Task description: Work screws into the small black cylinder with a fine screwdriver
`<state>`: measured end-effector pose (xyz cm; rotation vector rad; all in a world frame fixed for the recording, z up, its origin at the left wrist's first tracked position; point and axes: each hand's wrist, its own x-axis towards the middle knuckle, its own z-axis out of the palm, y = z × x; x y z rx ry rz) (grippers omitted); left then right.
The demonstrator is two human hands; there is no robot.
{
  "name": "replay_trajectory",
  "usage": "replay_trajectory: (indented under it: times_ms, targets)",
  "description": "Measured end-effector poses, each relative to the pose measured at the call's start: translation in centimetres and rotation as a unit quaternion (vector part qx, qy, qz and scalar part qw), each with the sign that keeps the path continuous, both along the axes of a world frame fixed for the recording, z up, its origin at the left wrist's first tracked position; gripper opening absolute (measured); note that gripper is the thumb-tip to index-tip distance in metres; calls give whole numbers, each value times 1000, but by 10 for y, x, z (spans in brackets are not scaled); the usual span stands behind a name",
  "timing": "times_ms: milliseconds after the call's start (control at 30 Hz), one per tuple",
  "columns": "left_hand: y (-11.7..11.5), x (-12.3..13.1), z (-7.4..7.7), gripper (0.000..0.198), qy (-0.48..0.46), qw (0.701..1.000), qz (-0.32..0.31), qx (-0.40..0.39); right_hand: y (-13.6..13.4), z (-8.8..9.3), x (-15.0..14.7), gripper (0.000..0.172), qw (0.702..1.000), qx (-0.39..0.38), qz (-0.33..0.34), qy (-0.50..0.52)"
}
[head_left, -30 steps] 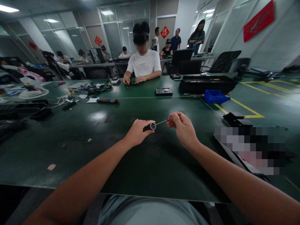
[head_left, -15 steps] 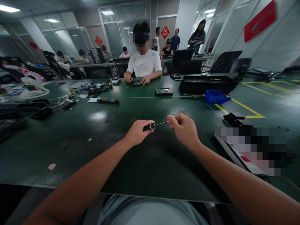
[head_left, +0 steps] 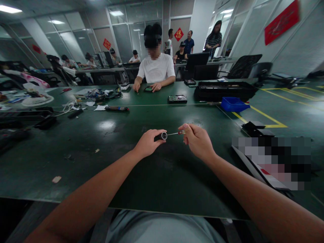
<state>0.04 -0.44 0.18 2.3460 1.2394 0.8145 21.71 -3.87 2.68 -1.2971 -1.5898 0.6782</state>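
Note:
Between the thumb and fingers of my left hand (head_left: 148,143) is a small black cylinder (head_left: 164,136) with a pale ring at its right end, facing me. What kind of part it is I cannot make out. My right hand (head_left: 199,140) is closed around the handle of a screwdriver (head_left: 181,132), which is reddish and see-through. The thin metal shaft runs left, and its tip meets the ringed end of the cylinder. Both hands are just above the green table (head_left: 162,182). My palm hides most of the handle.
Across the table a person in a white shirt (head_left: 157,69) handles a small green board (head_left: 148,89). A hard drive (head_left: 177,99), a blue bin (head_left: 234,104) and a long black housing (head_left: 225,90) lie ahead right. A pen-like tool (head_left: 117,108) and cables (head_left: 97,94) are left.
The fingers of my right hand have shifted on the screwdriver handle, the index finger now stretched further along it. My left hand stays in place. The person opposite has moved one hand off the board.

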Motion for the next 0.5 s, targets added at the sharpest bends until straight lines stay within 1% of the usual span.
replay_trajectory:
  times_ms: [100, 233, 300, 367, 400, 500]
  targets:
    - [1, 0, -1, 38, -5, 1000, 1, 4, -1, -1, -1, 34, 1000, 3, 0, -6]
    - [3, -1, -4, 39, -8, 1000, 9, 12, -1, -3, -1, 29, 1000, 14, 22, -6]
    - [4, -1, -5, 39, -5, 1000, 10, 10, -2, -4, -1, 30, 999, 20, 30, -2]
    - [3, -1, -5, 38, -5, 1000, 6, 8, -3, -4, -1, 30, 999, 27, 25, -3]
    - [3, -1, -4, 38, -7, 1000, 5, 8, -3, -4, -1, 27, 999, 33, 17, 1]
    - [2, 0, -4, 40, -9, 1000, 7, 12, -3, -6, -2, 23, 998, 47, -5, 49]
